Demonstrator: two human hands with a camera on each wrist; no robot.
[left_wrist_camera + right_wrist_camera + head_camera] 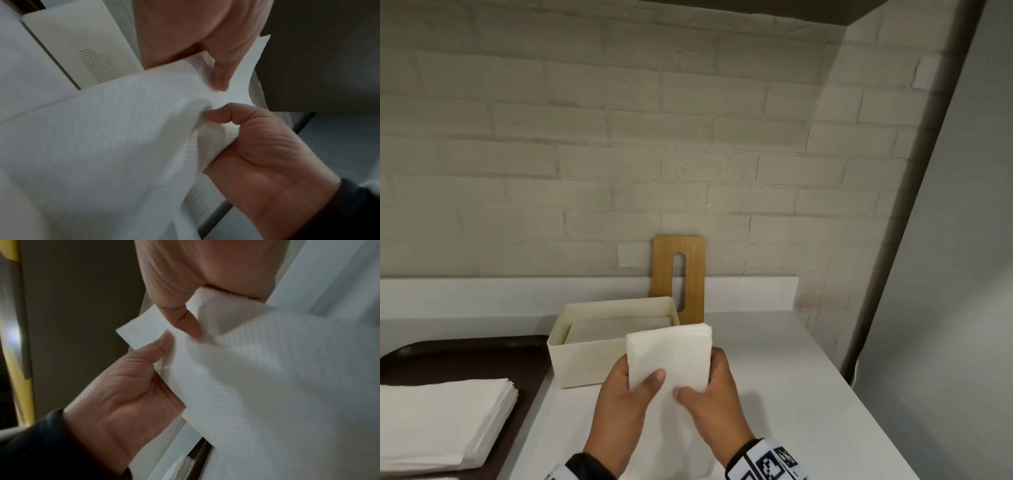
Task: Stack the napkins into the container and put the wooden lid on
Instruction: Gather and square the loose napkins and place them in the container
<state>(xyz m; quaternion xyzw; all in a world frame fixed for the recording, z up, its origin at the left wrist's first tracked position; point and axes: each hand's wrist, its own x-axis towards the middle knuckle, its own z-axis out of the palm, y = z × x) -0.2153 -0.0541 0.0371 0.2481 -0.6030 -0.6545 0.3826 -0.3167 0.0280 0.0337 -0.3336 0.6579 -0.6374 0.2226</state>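
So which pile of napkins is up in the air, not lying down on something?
The napkin bundle held between the left hand and right hand. The stack on the brown tray lies flat, and the napkins in the cream container rest inside it.

Dim, soft indoor light in all views

We see a shadow band on the brick wall (859, 102) toward 2 o'clock; wrist views are blurred, grainy, and bent at their edges.
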